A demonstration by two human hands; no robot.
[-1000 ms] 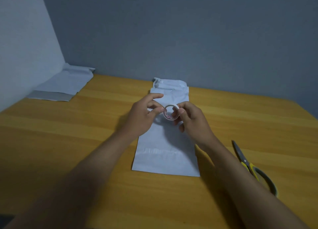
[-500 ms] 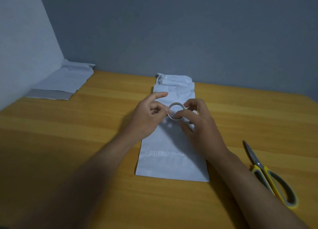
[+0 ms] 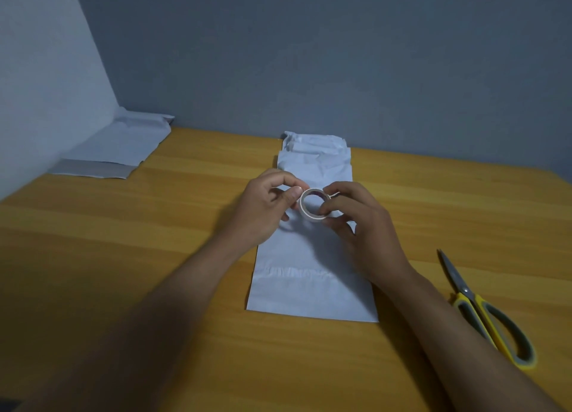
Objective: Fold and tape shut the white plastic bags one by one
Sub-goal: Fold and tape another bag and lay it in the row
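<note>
**A:** Grey wall, dim light, a wooden table [image 3: 154,256] pushed into the corner. You've got the white plastic bag [image 3: 309,281] lying flat in front of you, its far end rumpled and folded near the wall, and the roll of tape [image 3: 313,205] held just above its middle. What are your hands doing?

**B:** Both are on the roll.

**A:** Right. Your left hand [image 3: 263,207] pinches the roll's left side between thumb and curled fingers; your right hand [image 3: 359,222] grips the right side, thumb on the near rim and a fingertip at the top, where a small tab seems to stick out (I judge that's the free end, though it's too small to be sure). Hold the roll steady with the left and let only the right do the peeling.

**B:** How much should I pull?

**A:** Enough to span the fold and catch the bag on both sides, I'd say. Draw it out slowly, keeping the strip taut so it doesn't curl back onto itself. The scissors [image 3: 483,312] lie at your right, well clear of the bag, so you can reach them without dragging your arm over it.

**B:** And the other bags?

**A:** A pile of white bags [image 3: 117,151] waits in the left corner. Leave it for now.
</note>
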